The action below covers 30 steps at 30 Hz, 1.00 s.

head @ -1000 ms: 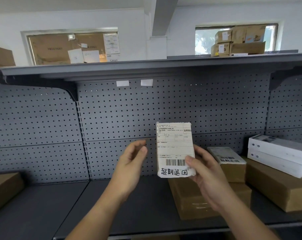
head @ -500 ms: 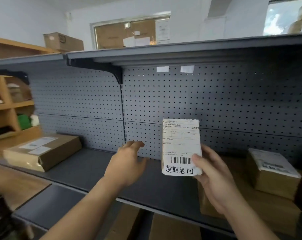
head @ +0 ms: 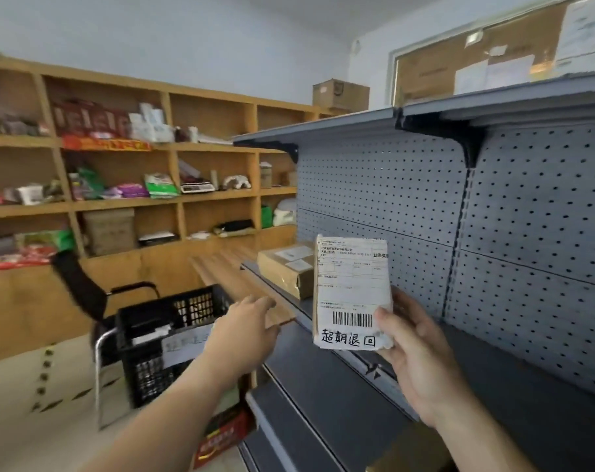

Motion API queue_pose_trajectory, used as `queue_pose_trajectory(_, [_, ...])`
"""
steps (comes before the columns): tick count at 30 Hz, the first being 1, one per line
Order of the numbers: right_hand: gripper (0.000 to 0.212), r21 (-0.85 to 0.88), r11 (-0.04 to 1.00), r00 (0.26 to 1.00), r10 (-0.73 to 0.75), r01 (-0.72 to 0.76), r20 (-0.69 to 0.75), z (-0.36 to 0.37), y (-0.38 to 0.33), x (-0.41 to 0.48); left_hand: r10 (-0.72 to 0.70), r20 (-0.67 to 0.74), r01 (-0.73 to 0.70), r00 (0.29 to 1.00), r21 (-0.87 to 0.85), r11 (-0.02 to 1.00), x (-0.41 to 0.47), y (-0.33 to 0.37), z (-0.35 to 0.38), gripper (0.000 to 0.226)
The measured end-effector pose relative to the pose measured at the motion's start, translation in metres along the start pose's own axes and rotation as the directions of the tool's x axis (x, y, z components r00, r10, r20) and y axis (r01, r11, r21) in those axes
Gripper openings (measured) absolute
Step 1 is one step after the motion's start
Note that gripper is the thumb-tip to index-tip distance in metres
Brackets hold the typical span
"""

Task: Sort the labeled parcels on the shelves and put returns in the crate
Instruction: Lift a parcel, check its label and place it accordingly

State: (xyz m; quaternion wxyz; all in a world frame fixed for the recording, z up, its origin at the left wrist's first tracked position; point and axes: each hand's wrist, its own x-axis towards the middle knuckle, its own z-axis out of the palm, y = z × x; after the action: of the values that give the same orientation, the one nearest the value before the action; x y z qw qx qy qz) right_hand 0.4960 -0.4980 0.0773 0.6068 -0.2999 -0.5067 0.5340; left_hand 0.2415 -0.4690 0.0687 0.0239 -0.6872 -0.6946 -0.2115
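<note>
Grips the small white-labelled brown cardboard parcel (head: 352, 291) upright in the right hand (head: 415, 356) above the grey metal shelf (head: 340, 396), label turned for reading, and holds the left hand (head: 245, 332) flat, empty, towards the black plastic lattice crate (head: 149, 376).

Right hand (head: 415, 356) holding a small parcel (head: 352, 294) with a white label, left hand (head: 245, 330) reaching out flat, black crate (head: 159, 335) below, grey shelf (head: 357, 386)

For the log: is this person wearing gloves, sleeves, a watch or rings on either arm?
No. The left hand and right hand are ungloved, with no ring or watch visible. Both forearms are bare down to the frame edge; no sleeve comes into view.
</note>
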Motion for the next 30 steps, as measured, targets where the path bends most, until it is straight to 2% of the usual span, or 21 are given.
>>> queue_pose_trajectory(6, [0.054,0.079,0.995,0.975,0.036,-0.055,0.22,0.109,0.055,0.055,-0.188,-0.058,0.19,0.98,0.045,0.981,0.009,-0.118,-0.04,0.04])
queue_pose_trajectory(11, [0.053,0.125,0.982,0.929,0.087,-0.141,0.36,0.183,0.099,0.094,-0.289,-0.081,0.295,0.954,0.063,0.954,0.019,-0.199,-0.05,0.049])
queue_pose_trajectory(15, [0.068,0.134,0.966,0.897,0.146,-0.22,0.417,0.223,0.134,0.119,-0.352,-0.057,0.356,0.934,0.097,0.929,0.03,-0.248,-0.044,0.05])
queue_pose_trajectory(19, [0.06,0.117,0.95,0.872,0.212,-0.29,0.442,0.251,0.169,0.149,-0.426,-0.009,0.424,0.905,0.092,0.901,0.044,-0.286,-0.03,0.044])
queue_pose_trajectory(26, [0.089,0.094,0.936,0.837,0.253,-0.338,0.485,0.289,0.228,0.228,-0.504,-0.012,0.501,0.863,0.142,0.854,0.104,-0.344,-0.005,0.048])
queue_pose_trajectory(28, [0.09,0.102,0.93,0.817,0.255,-0.354,0.517,0.299,0.242,0.257,-0.527,-0.019,0.524,0.85,0.133,0.841,0.129,-0.357,0.001,0.049])
queue_pose_trajectory(30, [0.079,0.095,0.924,0.795,0.262,-0.37,0.546,0.309,0.256,0.287,-0.538,-0.028,0.537,0.843,0.122,0.835,0.156,-0.369,0.006,0.05])
